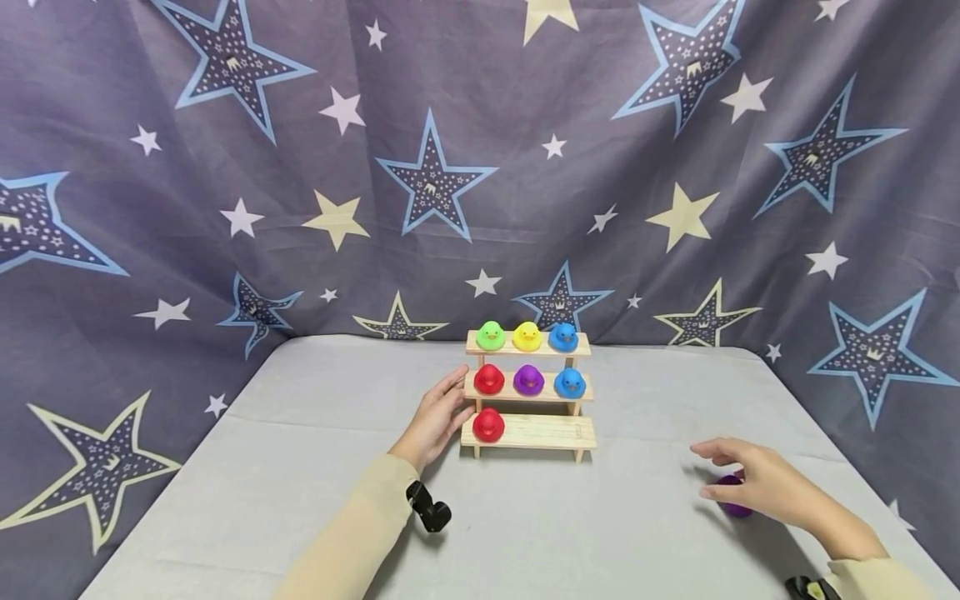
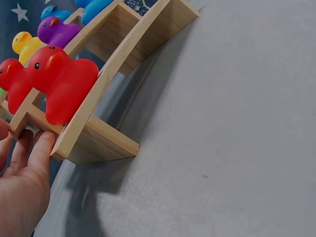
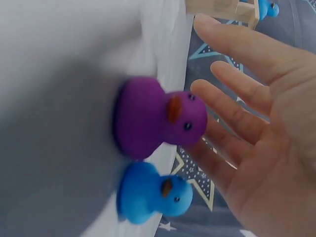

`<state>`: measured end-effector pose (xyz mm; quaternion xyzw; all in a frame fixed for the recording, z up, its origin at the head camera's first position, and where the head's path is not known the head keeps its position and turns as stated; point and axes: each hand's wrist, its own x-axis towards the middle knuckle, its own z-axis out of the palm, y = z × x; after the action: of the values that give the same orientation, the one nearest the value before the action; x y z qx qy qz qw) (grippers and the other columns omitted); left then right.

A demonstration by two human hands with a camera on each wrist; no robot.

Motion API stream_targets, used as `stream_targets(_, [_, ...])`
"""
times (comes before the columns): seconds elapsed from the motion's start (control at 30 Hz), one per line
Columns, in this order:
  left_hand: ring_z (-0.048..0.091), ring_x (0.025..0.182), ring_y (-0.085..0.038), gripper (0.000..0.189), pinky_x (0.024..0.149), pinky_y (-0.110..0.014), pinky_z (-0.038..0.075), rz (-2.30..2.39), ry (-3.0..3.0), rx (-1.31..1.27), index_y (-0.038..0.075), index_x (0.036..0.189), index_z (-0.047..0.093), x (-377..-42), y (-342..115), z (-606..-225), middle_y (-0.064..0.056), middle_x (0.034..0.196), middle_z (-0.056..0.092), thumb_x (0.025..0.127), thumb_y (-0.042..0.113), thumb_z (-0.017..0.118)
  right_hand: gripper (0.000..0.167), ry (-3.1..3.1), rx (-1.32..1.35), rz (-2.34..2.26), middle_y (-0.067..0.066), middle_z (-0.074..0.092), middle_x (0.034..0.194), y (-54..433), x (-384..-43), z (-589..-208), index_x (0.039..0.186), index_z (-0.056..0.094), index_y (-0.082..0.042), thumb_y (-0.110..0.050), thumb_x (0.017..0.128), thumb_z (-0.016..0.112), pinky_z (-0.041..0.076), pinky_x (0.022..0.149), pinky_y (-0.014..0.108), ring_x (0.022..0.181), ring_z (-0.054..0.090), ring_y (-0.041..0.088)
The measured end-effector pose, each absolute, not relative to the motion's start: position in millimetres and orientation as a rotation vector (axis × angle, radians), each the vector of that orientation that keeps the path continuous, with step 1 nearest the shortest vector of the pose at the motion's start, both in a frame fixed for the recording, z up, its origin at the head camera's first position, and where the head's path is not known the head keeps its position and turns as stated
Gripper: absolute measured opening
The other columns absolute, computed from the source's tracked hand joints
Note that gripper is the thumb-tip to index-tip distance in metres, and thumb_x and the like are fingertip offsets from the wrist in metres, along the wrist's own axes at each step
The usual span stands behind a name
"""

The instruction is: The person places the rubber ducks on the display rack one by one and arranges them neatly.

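Observation:
A three-tier wooden stand [image 1: 551, 432] carries several rubber ducks. On its top tier sit a green duck [image 1: 491, 336], a yellow duck [image 1: 527, 337] and a blue duck [image 1: 563, 337]. The middle tier bears a red duck [image 1: 489, 380], a purple duck [image 1: 528, 381] and a blue duck [image 1: 570, 384]; another red duck [image 2: 64, 81] is at the bottom tier's left end. My left hand [image 1: 437, 419] holds the stand's left end at the middle tier. Over another purple duck [image 3: 140, 118] on the table, my right hand [image 1: 768, 485] is spread, fingers loosely extended.
Beside that purple duck lies another blue duck [image 3: 140, 192], hidden from the head view by the right hand. The table [image 1: 600, 525] has a pale grey cover. A dark star-patterned cloth [image 1: 480, 242] hangs behind and along both sides.

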<state>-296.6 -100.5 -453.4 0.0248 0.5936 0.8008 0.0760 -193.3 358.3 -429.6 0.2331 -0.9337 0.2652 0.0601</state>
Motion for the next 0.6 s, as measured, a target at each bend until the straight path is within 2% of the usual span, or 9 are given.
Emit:
stream_targets(0.13, [0.030,0.143,-0.038,0.054,0.115,-0.042,0.039,2.400,1.775,0.067,0.008,0.157,0.034,-296.7,-100.7,-452.9,-0.020,0.161,0.023,0.103,0.002,0.039,0.049,-2.782,0.684,0.699,0.006,0.073,0.105,366.1,-188.7,-435.1,0.114,0.071,-0.006,-0.025,0.073,0.090,0.059,0.071,0.030,0.091,0.065,0.011])
stream_targets(0.3, [0.033,0.142,-0.037,0.054,0.114,-0.042,0.041,2.397,1.791,0.064,0.008,0.156,0.035,-296.4,-100.2,-452.7,-0.018,0.160,0.027,0.103,0.002,0.040,0.049,-2.751,0.687,0.645,0.000,0.072,0.097,373.1,-185.2,-440.7,0.111,0.072,-0.007,-0.025,0.070,0.092,0.056,0.072,0.024,0.089,0.063,0.005])
stream_targets(0.43, [0.032,0.142,-0.038,0.054,0.114,-0.042,0.041,2.401,1.789,0.088,0.007,0.156,0.034,-296.6,-100.5,-453.1,-0.019,0.160,0.028,0.103,0.002,0.039,0.052,-2.748,0.702,0.605,-0.002,0.071,0.096,375.3,-184.6,-443.0,0.110,0.072,-0.008,-0.027,0.067,0.094,0.056,0.073,0.025,0.089,0.063,0.006])
stream_targets(0.6, [0.033,0.142,-0.037,0.054,0.115,-0.041,0.040,2.408,1.771,0.107,0.005,0.157,0.032,-296.3,-101.0,-453.6,-0.020,0.159,0.027,0.103,0.001,0.038,0.056,-2.775,0.710,0.484,0.003,0.071,0.103,377.5,-183.9,-445.0,0.110,0.073,-0.012,-0.033,0.062,0.095,0.058,0.075,0.031,0.093,0.065,0.012])
